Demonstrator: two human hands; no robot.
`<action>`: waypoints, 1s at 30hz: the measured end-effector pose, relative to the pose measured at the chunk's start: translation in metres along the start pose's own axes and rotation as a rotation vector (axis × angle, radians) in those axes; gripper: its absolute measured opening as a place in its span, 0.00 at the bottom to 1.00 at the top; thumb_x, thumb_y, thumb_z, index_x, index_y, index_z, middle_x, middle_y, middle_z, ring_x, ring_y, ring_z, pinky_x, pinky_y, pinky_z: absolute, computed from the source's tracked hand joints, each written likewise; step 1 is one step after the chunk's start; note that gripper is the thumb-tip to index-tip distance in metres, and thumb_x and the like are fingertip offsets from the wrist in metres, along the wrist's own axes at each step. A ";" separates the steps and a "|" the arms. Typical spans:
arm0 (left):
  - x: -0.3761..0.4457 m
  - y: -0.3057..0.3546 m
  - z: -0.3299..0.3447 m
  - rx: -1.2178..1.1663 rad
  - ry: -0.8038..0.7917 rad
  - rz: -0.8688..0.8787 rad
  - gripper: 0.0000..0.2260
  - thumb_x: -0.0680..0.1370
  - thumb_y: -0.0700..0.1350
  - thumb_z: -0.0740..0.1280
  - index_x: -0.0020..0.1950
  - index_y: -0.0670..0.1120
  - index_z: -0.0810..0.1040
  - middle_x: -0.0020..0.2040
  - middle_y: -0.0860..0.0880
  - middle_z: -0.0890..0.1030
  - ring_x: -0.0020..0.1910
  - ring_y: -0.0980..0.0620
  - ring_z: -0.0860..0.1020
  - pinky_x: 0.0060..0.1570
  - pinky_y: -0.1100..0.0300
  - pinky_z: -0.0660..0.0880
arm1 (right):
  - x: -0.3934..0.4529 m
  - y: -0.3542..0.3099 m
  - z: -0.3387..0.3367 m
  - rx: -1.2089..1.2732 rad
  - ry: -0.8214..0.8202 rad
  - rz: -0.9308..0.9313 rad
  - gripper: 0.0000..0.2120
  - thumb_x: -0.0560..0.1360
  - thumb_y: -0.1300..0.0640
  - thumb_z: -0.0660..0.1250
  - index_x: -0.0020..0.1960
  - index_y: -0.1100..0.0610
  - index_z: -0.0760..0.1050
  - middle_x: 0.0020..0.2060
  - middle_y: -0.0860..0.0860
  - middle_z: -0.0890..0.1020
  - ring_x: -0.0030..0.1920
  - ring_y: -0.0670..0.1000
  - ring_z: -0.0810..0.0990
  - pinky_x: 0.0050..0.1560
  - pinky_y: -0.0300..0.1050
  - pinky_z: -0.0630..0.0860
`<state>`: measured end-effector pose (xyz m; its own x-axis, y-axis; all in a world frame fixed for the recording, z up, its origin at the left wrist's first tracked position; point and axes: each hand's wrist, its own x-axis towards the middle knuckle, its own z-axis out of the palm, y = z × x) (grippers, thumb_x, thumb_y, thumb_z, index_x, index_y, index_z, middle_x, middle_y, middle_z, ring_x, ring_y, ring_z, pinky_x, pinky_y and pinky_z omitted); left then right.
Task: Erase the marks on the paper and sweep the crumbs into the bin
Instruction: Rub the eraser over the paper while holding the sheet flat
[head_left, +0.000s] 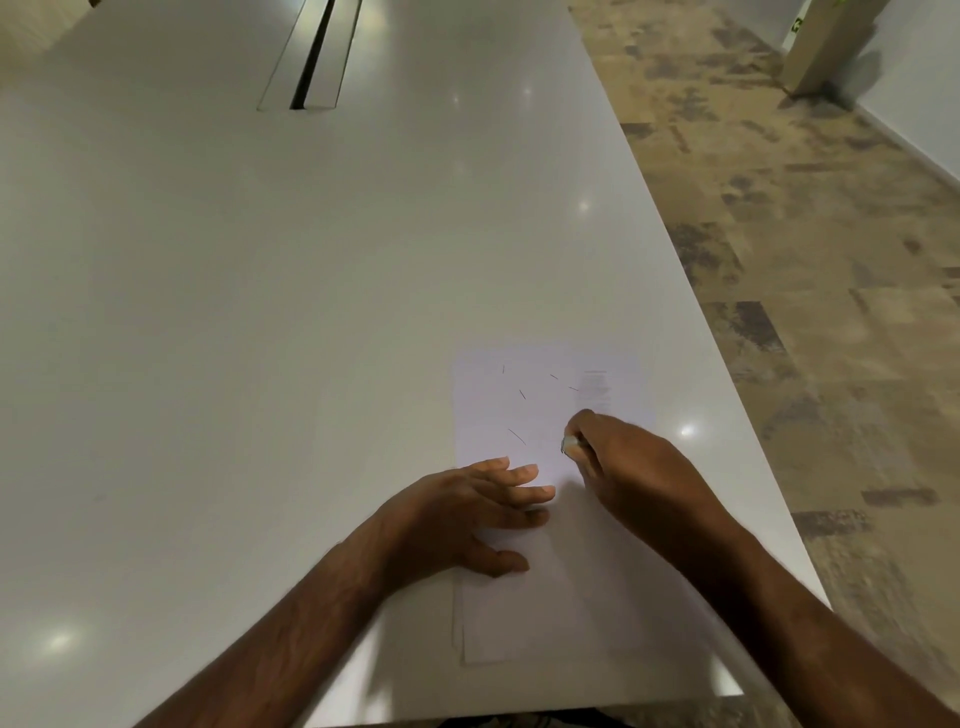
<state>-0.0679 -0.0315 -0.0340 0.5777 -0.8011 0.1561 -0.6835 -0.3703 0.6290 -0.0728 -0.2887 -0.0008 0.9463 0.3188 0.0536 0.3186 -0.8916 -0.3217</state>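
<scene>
Head view, looking down over a long white worktop (260, 312). Two bare forearms reach in from 6 o'clock. The left hand (467, 512) lies flat with fingers straight and slightly spread, pressing on the lower half of a white sheet of paper (524, 597), thumb pointing toward 5 o'clock. The right hand (628, 462) comes in from 4 o'clock with fingers curled, pinching a small pale eraser (570, 446) whose tip meets the paper's middle. The paper sits near the worktop's right edge, at about 5 o'clock in the frame. A few short thin pencil marks (522, 394) are scattered on its upper half, with a faint grey smudged patch toward its 1 o'clock corner. The worktop is smooth and glossy, showing small light reflections, with a long narrow slot (311, 57) at 11 o'clock. To the right, the floor (805, 260) is mottled tan and brown.
</scene>
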 end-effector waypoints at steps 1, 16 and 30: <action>0.000 0.000 0.000 0.000 0.002 0.001 0.21 0.77 0.56 0.73 0.67 0.49 0.82 0.74 0.58 0.74 0.78 0.60 0.62 0.78 0.62 0.53 | 0.006 0.001 -0.004 0.046 -0.022 0.033 0.08 0.88 0.53 0.60 0.53 0.52 0.76 0.43 0.48 0.80 0.40 0.50 0.77 0.43 0.50 0.80; 0.000 0.002 -0.002 -0.026 0.007 -0.016 0.21 0.76 0.55 0.74 0.66 0.48 0.82 0.73 0.57 0.74 0.78 0.60 0.63 0.78 0.61 0.55 | 0.018 0.010 -0.016 0.055 -0.037 0.095 0.08 0.88 0.49 0.59 0.55 0.50 0.75 0.45 0.47 0.81 0.42 0.48 0.79 0.46 0.49 0.80; -0.001 0.003 -0.001 -0.097 0.012 -0.060 0.21 0.75 0.53 0.77 0.66 0.50 0.83 0.73 0.59 0.74 0.77 0.61 0.64 0.78 0.61 0.56 | 0.023 0.013 -0.018 0.034 -0.032 0.162 0.06 0.87 0.50 0.61 0.54 0.49 0.73 0.44 0.46 0.80 0.40 0.45 0.78 0.40 0.39 0.73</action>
<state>-0.0694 -0.0312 -0.0314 0.6222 -0.7728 0.1249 -0.6014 -0.3698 0.7083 -0.0457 -0.2988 0.0135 0.9826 0.1828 -0.0315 0.1599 -0.9209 -0.3556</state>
